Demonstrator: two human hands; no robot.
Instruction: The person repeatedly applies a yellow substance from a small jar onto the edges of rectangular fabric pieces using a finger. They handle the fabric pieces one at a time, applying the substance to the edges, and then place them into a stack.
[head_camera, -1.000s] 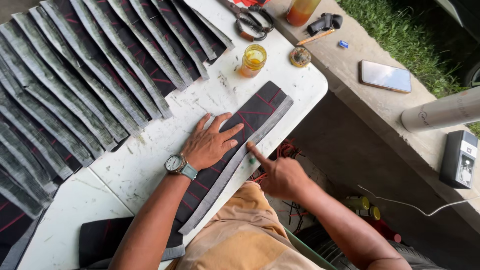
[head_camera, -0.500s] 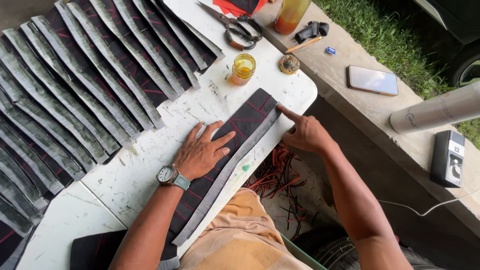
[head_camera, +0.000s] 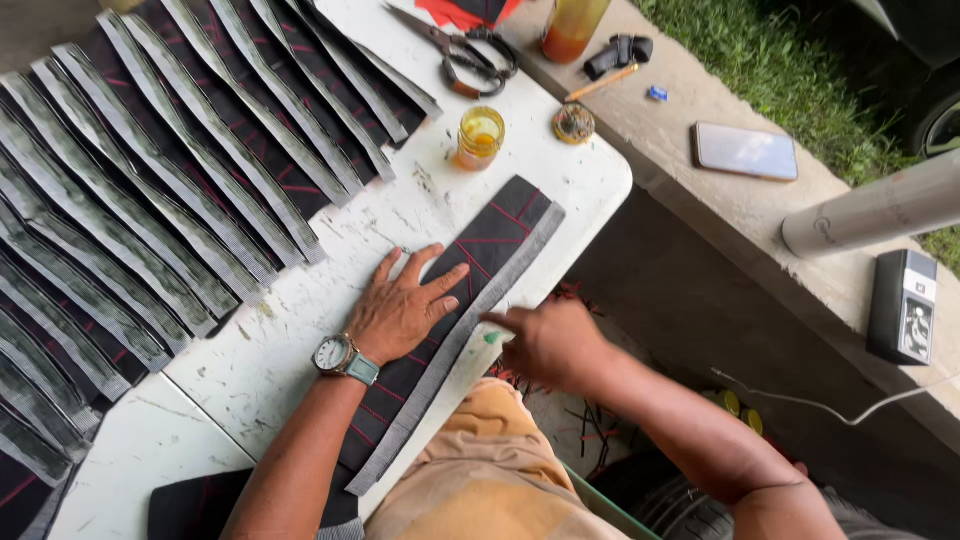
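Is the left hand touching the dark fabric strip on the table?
Touching: the head view shows the left hand pressed flat on the dark strip.

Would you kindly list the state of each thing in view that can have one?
Fabric strip: flat on the white table, grey edge band alongside.
Left hand: open, palm pressing the strip.
Right hand: forefinger pressing the grey band.
Small jar: upright, lid off, amber liquid inside.
Scissors: lying closed.
Phone: screen dark.
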